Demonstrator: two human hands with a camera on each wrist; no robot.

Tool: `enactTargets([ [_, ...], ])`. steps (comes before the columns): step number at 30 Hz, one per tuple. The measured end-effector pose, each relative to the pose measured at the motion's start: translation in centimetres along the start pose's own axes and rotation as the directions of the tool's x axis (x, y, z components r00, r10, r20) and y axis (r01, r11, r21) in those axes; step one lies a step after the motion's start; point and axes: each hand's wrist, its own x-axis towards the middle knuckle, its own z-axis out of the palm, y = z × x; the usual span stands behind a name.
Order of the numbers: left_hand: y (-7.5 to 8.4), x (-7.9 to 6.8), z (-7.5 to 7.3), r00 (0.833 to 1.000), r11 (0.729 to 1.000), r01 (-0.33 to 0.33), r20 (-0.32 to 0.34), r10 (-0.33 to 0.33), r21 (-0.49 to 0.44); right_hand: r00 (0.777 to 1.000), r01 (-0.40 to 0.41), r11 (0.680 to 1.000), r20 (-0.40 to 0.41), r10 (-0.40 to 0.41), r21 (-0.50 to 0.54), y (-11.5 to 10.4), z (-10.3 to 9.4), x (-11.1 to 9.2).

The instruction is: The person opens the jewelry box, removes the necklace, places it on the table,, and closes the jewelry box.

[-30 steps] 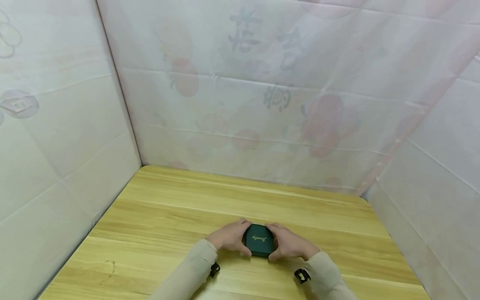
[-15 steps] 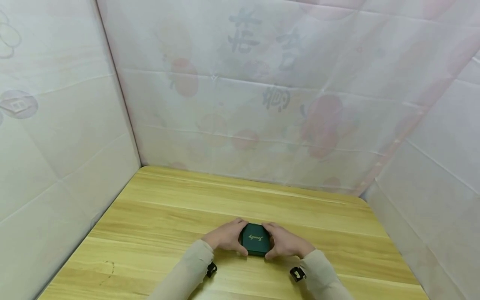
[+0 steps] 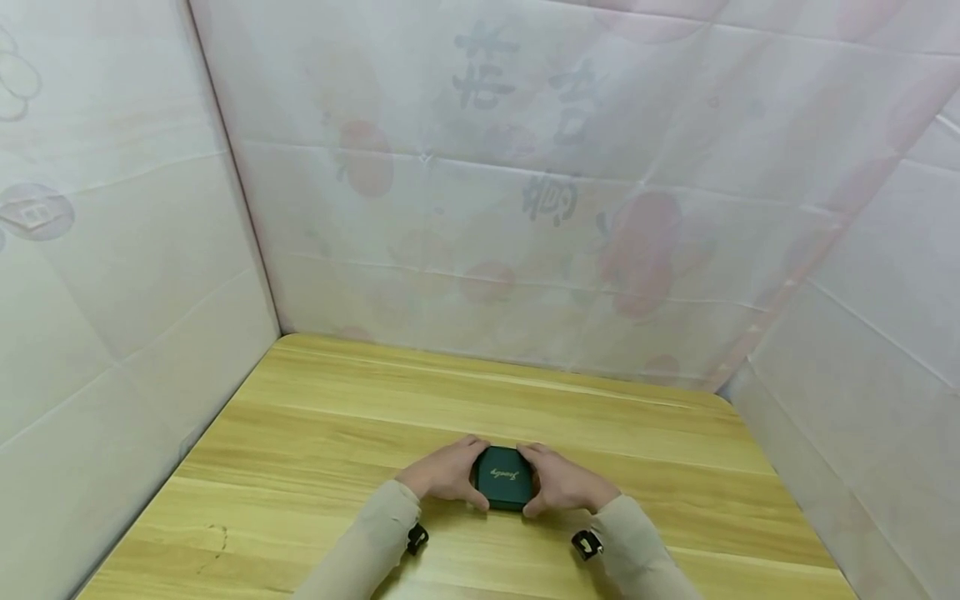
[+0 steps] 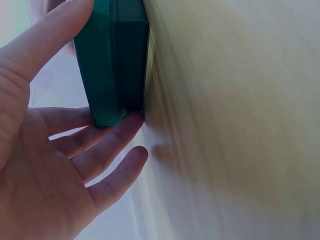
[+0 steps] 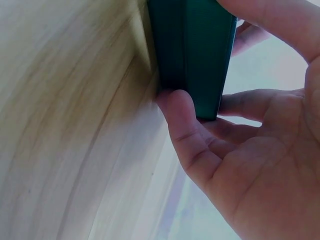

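Note:
A small dark green jewelry box (image 3: 504,487) with gold lettering on its lid lies closed on the wooden table, low and near the middle of the head view. My left hand (image 3: 447,474) grips its left side, thumb at the near edge and fingers round the far corner. On the other side my right hand (image 3: 562,481) holds it the same way. In the left wrist view the box (image 4: 112,60) shows its side and lid seam, with the little finger clear of it. The right wrist view has the box (image 5: 192,55) between thumb and fingers, its base against the tabletop.
The wood-grain table (image 3: 337,400) reaches back to a pale printed cloth wall (image 3: 465,217). More cloth walls stand at the left (image 3: 135,275) and right (image 3: 862,392). A dark scuff mark (image 3: 217,537) is on the tabletop at the left.
Both hands and the jewelry box have shifted slightly to the left across the table. The grip on the box looks the same, and the camera view has moved a little.

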Motion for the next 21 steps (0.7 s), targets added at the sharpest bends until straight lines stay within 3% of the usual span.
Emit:
enactTargets([
  [21,-1.3,-0.4,-0.6,1.0,0.999,-0.002,-0.014,0.002,-0.039,1.0,0.003,0.999,0.016,-0.002,-0.041,-0.8,0.1,1.2],
])
